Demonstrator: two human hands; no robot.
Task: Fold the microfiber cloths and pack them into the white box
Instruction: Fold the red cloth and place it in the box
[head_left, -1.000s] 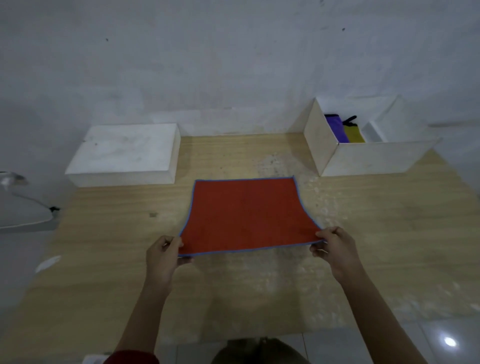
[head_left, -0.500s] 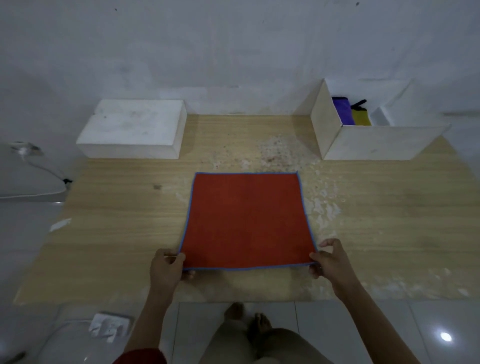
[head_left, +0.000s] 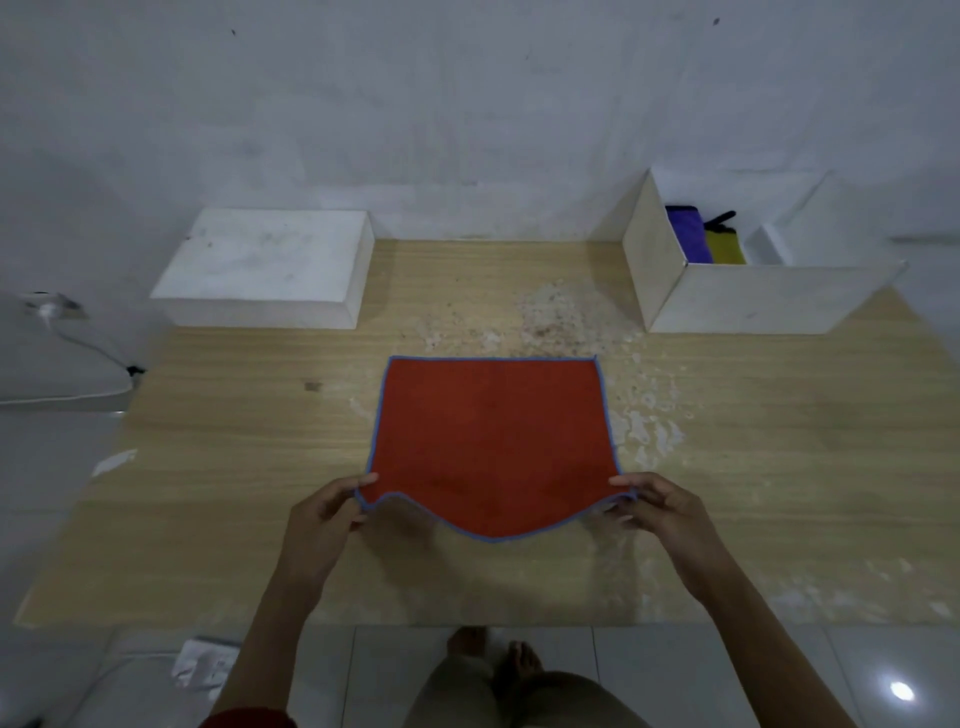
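While the red cloth (head_left: 493, 441) lies flat in the middle of the tabletop (head_left: 779, 467), its two near corners are lifted, the left hand (head_left: 324, 519) pinching one and the right hand (head_left: 657, 512) pinching the other, and the near hem sags between them in a low belly. That slack is the likely trouble: if the corners travel toward the far edge unevenly, the fold may land skewed and the blue trim will not line up. A light pinch on soft microfiber could also let a corner slip free. The far hem is held by nothing, so dragging rather than lifting may pull the whole cloth toward the near edge. The white box (head_left: 753, 296) stands open at the far right corner, purple and yellow cloths already inside, well apart from the hands.
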